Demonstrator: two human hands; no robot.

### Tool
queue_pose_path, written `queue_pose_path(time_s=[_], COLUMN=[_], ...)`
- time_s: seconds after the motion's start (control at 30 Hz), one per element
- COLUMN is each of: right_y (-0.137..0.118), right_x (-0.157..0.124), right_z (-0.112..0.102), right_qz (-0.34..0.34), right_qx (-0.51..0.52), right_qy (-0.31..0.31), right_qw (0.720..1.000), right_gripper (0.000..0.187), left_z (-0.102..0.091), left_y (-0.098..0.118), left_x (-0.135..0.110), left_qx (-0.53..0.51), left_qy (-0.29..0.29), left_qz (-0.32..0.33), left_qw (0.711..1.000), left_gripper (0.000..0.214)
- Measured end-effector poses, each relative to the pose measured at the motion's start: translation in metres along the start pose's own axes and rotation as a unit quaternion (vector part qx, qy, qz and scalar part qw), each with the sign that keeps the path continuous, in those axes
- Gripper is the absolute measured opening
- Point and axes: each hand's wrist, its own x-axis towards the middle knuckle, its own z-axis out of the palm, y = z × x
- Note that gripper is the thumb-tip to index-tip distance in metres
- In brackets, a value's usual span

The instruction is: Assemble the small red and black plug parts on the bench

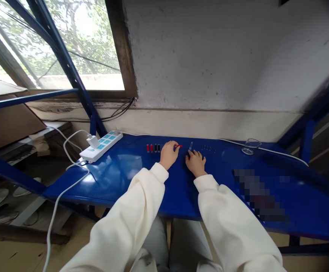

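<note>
My left hand (pixel 169 155) is closed in a pinch on a small red stick-like piece (pixel 180 146), whose end sticks out to the right of the fingertips. My right hand (pixel 196 162) rests palm down on the blue table (pixel 178 192), fingers apart. Its index fingertip is at the near end of a small clear tube (pixel 191 145); whether it presses on it I cannot tell. Left of my left hand stand small red cylinders (pixel 151 148) and small black cylinders (pixel 157 148) in a row. Several tiny pieces (pixel 206 147) lie right of the tube.
A white power strip (pixel 101 146) with a plugged-in adapter and cable sits at the table's left end. A clear glass (pixel 248 148) stands at the back right beside a white cable (pixel 280 153). A blurred-out dark object (pixel 260 196) lies right of my right arm. A wall closes the back.
</note>
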Motion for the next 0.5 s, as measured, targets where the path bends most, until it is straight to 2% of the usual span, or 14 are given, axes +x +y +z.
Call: queue_pose_path(time_s=[0.1,0.23,0.37,0.5], right_y=[0.0,0.001,0.003,0.004], right_x=[0.006,0.012,0.019,0.022], right_z=[0.005,0.011,0.016,0.019], right_qz=[-0.002,-0.008,-0.018,-0.025], right_qx=[-0.003,-0.01,-0.017,-0.005], right_qy=[-0.006,-0.002,0.003,0.014], right_qw=[1.0,1.0,1.0,1.0], right_gripper=[0.045,0.046,0.046,0.045], left_z=[-0.008,-0.012,-0.012,-0.012], left_y=[-0.001,-0.002,-0.005,-0.004], left_x=[-0.016,-0.029,-0.029,-0.028], left_qx=[-0.108,-0.211,-0.239,-0.247], left_qy=[0.056,0.084,0.099,0.09], left_qz=[-0.061,-0.137,-0.176,-0.182], left_qw=[0.991,0.964,0.95,0.948], left_gripper=[0.01,0.013,0.015,0.014])
